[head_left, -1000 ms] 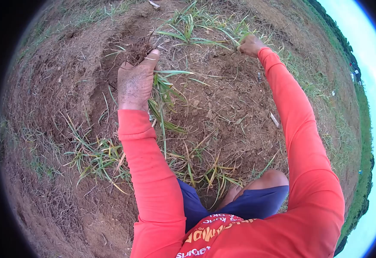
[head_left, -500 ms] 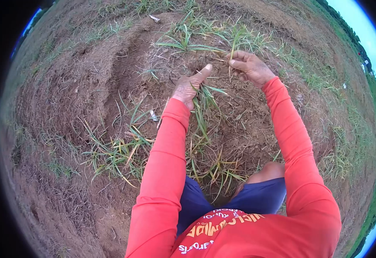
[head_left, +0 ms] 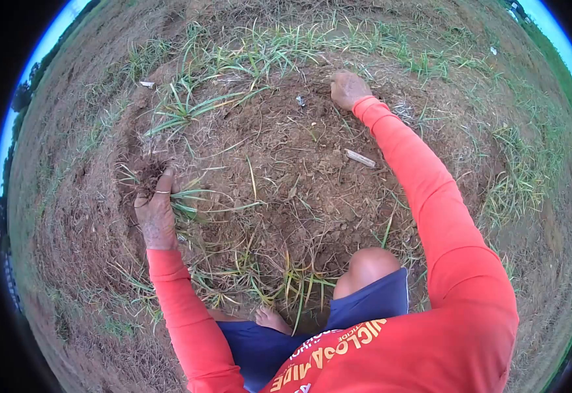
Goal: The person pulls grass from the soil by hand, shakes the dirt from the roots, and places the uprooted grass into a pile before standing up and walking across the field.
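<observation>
My left hand (head_left: pixel 156 219) is closed around an uprooted grass clump (head_left: pixel 150 173), whose dark, soil-covered roots stick out above the thumb while green blades hang out on the right. Farther up, my right hand (head_left: pixel 349 90) is curled down against the bare brown soil (head_left: pixel 279 144). Its back faces me and its fingertips are hidden, so whatever they grip does not show. A band of growing grass (head_left: pixel 260 59) runs just beyond and to the left of it.
A pale stick-like piece (head_left: pixel 360 158) and a small greyish scrap (head_left: pixel 300 100) lie on the soil. Yellow-green grass tufts (head_left: pixel 292 275) grow in front of my bare foot (head_left: pixel 273 319) and bent knee (head_left: pixel 372 265). More grass (head_left: pixel 521 177) grows at the right.
My left hand has moved left and now holds a clump with its roots showing. My right hand has turned down to the soil, and the view has shifted.
</observation>
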The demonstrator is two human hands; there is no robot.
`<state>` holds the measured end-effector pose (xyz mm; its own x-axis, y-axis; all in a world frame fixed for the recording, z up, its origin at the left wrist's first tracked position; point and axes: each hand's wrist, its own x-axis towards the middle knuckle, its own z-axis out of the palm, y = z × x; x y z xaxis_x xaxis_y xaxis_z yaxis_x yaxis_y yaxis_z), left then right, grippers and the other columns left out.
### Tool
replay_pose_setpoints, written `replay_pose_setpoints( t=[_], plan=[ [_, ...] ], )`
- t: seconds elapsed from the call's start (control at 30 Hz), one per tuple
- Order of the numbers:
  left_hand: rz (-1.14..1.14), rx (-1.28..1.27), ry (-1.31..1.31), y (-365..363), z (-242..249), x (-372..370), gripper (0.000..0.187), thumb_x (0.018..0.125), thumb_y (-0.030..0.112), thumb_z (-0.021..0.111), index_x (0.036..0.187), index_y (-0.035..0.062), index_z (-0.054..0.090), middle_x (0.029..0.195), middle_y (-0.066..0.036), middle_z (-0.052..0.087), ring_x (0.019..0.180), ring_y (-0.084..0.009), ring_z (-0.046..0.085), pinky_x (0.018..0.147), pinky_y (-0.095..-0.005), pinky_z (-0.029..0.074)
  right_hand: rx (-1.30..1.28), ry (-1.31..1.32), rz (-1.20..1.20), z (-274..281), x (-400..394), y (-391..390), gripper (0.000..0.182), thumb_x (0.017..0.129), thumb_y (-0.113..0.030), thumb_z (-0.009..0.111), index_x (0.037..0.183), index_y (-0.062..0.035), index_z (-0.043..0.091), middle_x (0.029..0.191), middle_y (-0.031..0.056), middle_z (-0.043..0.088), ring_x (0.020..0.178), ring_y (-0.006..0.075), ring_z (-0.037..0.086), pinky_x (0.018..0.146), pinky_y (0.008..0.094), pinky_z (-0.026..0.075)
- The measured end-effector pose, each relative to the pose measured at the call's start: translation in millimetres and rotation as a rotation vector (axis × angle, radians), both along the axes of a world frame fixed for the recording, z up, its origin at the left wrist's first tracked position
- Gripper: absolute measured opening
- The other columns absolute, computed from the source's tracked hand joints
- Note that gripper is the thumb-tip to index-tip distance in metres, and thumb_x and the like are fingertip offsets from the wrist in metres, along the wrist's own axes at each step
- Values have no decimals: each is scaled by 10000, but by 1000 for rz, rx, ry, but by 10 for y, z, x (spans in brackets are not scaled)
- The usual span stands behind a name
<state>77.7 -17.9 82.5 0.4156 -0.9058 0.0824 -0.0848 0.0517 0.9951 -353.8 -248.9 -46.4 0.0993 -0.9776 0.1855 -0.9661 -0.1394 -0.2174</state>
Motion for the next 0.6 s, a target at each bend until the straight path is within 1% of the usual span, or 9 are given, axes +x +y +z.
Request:
replay_pose_setpoints(
  t=[0.07, 0.17, 0.27, 0.37, 0.4, 0.5, 0.53, 0.6],
  plan=[
    [52, 47, -71, 148, 147, -18, 247, 912, 163, 790, 1123, 57, 720, 879, 25, 667, 764, -77, 579, 709, -266, 485, 232, 195, -39, -18, -294, -429, 345, 922, -205, 551, 1176, -70, 742, 1234, 213, 695, 1174, 403, 657, 997, 466, 542],
    [89, 75, -117, 232, 212, 33, 238, 918, 169, 785, 1120, 66, 711, 885, 31, 655, 746, -73, 561, 692, -263, 474, 370, 258, -98, -77, -464, -749, 359, 917, -201, 550, 1143, 3, 739, 1252, 246, 683, 1185, 387, 662, 1005, 460, 531],
    [110, 87, -157, 259, 264, -54, 234, 923, 178, 782, 1118, 76, 704, 874, 34, 645, 732, -71, 547, 680, -259, 464, 456, 385, 10, 132, -467, -868, 371, 899, -209, 597, 1172, -1, 740, 1268, 243, 680, 1184, 382, 669, 999, 448, 541],
    [85, 124, -232, 284, 259, -48, 246, 916, 189, 792, 1120, 82, 704, 862, 35, 643, 730, -70, 546, 683, -257, 461, 419, 411, 2, 90, -581, -968, 362, 855, -212, 655, 1120, 12, 759, 1243, 234, 695, 1143, 395, 686, 961, 440, 568],
    [88, 115, -252, 287, 277, -88, 248, 915, 190, 793, 1119, 80, 705, 866, 34, 648, 732, -70, 548, 687, -259, 463, 385, 318, -50, 31, -606, -997, 356, 849, -195, 656, 1113, 21, 758, 1213, 257, 700, 1142, 400, 685, 960, 442, 568],
    [119, 130, -269, 314, 345, -147, 257, 913, 199, 797, 1120, 76, 707, 883, 28, 661, 739, -72, 554, 700, -263, 467, 258, 265, -109, -52, -710, -1068, 341, 847, -175, 656, 1097, 35, 756, 1178, 272, 706, 1124, 403, 694, 953, 452, 568],
    [128, 147, -267, 329, 343, -154, 261, 912, 203, 798, 1121, 75, 707, 890, 27, 666, 742, -73, 557, 705, -265, 469, 262, 266, -99, 55, -702, -1080, 340, 847, -180, 663, 1092, 37, 756, 1171, 272, 709, 1116, 398, 700, 954, 454, 566],
    [100, 174, -301, 365, 306, -59, 265, 910, 211, 802, 1117, 74, 710, 898, 25, 671, 746, -75, 561, 711, -266, 471, 270, 273, -91, 479, -761, -1091, 338, 848, -189, 677, 1081, 42, 757, 1156, 273, 714, 1099, 389, 710, 955, 458, 562]
  ],
)
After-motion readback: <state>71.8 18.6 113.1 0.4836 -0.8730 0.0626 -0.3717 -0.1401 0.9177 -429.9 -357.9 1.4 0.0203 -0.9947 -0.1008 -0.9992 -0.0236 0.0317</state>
